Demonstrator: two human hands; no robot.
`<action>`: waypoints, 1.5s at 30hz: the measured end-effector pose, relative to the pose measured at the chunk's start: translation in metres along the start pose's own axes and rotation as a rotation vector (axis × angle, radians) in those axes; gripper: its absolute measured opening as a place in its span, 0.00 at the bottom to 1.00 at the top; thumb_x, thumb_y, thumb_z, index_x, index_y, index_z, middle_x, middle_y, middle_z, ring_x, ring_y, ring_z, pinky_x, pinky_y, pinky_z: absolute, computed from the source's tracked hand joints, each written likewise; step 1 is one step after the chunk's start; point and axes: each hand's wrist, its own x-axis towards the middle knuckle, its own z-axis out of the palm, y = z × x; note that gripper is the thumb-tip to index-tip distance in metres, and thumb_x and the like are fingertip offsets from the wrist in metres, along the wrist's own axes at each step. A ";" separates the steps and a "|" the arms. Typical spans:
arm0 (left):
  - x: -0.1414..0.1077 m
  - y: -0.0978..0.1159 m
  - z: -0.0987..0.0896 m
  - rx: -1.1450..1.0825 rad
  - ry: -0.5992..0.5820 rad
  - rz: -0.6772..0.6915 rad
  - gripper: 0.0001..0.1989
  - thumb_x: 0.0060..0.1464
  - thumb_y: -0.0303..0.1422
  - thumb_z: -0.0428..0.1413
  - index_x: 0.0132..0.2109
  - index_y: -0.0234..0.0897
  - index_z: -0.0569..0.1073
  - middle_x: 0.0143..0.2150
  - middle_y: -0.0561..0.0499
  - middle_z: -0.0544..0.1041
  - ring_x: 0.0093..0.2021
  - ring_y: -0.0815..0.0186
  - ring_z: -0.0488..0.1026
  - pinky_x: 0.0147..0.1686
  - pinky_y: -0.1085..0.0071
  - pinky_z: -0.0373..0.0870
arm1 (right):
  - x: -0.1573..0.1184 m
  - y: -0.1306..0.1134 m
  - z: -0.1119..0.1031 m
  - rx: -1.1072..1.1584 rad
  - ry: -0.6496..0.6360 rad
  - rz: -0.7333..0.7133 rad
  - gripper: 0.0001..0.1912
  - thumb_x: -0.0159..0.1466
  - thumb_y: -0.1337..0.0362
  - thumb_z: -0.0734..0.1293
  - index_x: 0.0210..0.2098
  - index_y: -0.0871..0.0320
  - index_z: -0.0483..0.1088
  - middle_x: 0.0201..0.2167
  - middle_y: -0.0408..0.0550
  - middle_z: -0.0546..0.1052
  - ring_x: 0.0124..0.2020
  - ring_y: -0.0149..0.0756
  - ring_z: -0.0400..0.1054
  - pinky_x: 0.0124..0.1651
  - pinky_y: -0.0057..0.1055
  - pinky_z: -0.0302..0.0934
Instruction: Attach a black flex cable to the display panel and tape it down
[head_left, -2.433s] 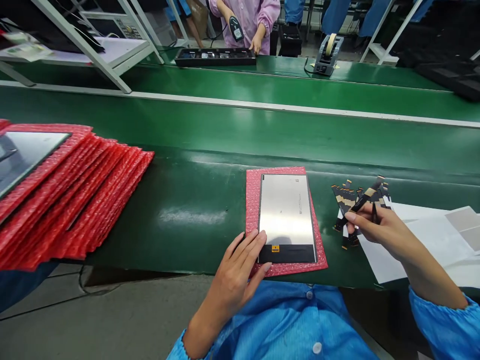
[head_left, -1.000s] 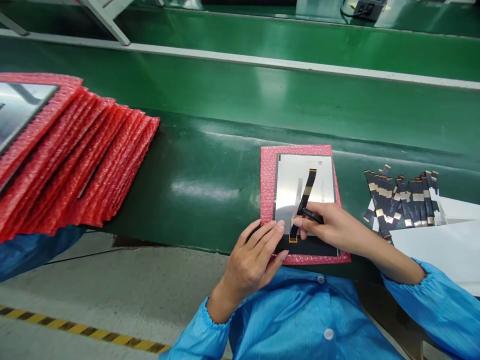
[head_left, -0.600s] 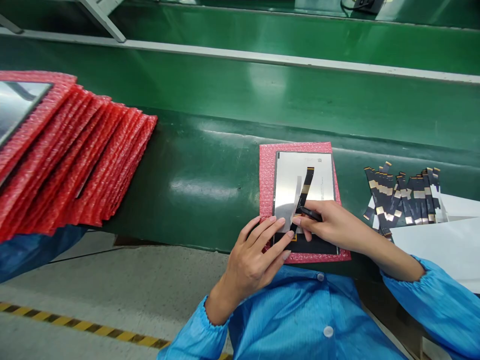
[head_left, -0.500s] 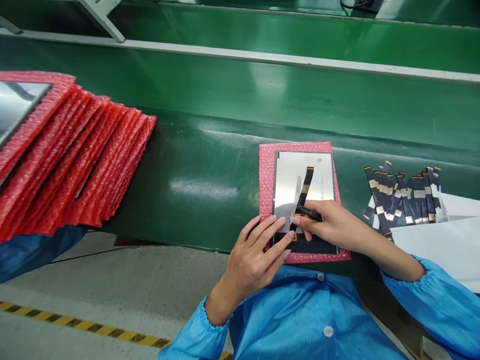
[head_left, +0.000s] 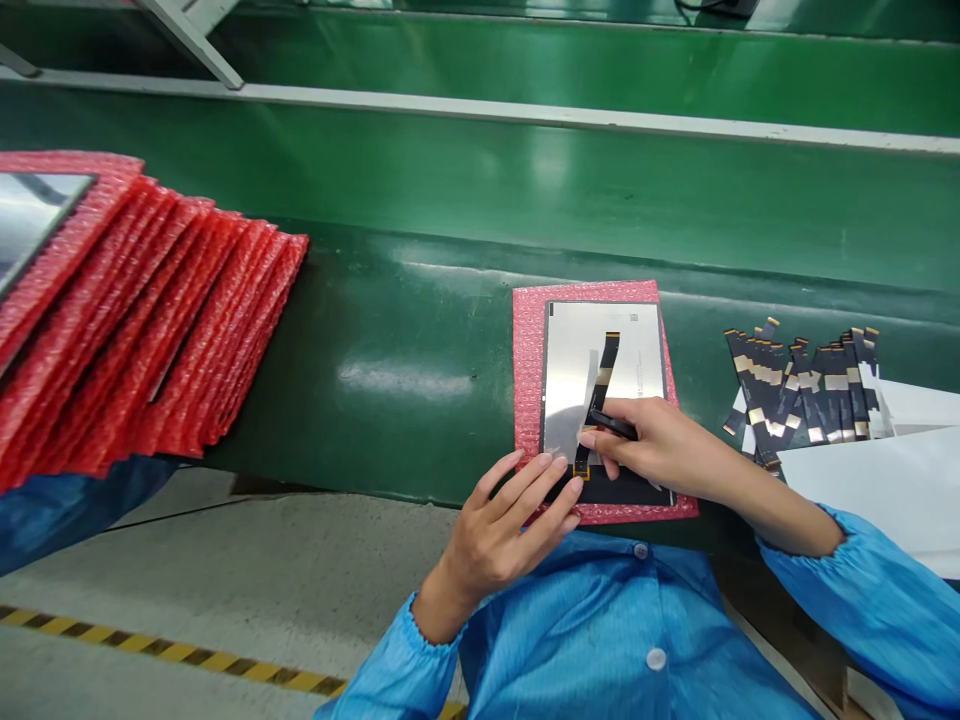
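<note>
A display panel lies silver back up, with a black strip along its near edge, on a sheet of pink bubble wrap. A black flex cable with gold ends slants across it, its lower end at the black strip. My right hand is closed on a slim black tool that looks like tweezers, over the middle of the cable; the tip is hidden. My left hand has its fingers stretched out over the panel's near left corner, fingertips close beside the cable's lower end.
Several flex cables lie in a loose pile to the right, by white sheets. Overlapping red bubble-wrap bags stand at the left, a panel on top. The green bench's near edge runs before me; a blue sleeve shows at left.
My left fingertips have drawn back slightly from the cable's lower end, so its gold connector shows more. My right hand stays on the tool over the cable. The view has shifted a little.
</note>
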 end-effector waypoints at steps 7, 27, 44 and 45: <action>-0.005 0.001 0.004 0.089 -0.055 0.051 0.25 0.56 0.49 0.59 0.59 0.49 0.73 0.62 0.54 0.72 0.69 0.63 0.62 0.67 0.60 0.66 | 0.000 0.002 0.001 0.012 -0.016 0.002 0.15 0.66 0.55 0.62 0.23 0.48 0.66 0.20 0.33 0.79 0.14 0.28 0.67 0.20 0.25 0.57; -0.013 0.040 0.023 0.096 -0.051 -0.258 0.25 0.57 0.45 0.57 0.62 0.54 0.69 0.60 0.52 0.74 0.64 0.58 0.69 0.57 0.50 0.76 | -0.023 -0.003 -0.014 -0.148 0.243 0.017 0.14 0.64 0.49 0.65 0.47 0.45 0.70 0.20 0.36 0.76 0.20 0.34 0.70 0.23 0.26 0.57; -0.020 0.030 0.040 -0.109 0.141 -0.444 0.32 0.51 0.39 0.50 0.64 0.65 0.60 0.60 0.65 0.71 0.51 0.46 0.79 0.53 0.39 0.72 | -0.143 0.038 0.016 0.347 0.350 0.156 0.17 0.67 0.45 0.54 0.35 0.37 0.72 0.21 0.36 0.71 0.24 0.36 0.69 0.27 0.31 0.62; -0.018 0.023 0.042 -0.141 0.179 -0.364 0.35 0.46 0.37 0.53 0.63 0.65 0.62 0.58 0.63 0.73 0.55 0.46 0.77 0.56 0.39 0.71 | -0.150 0.050 0.018 0.396 0.374 0.186 0.18 0.67 0.45 0.52 0.38 0.36 0.72 0.19 0.37 0.70 0.22 0.36 0.69 0.26 0.32 0.63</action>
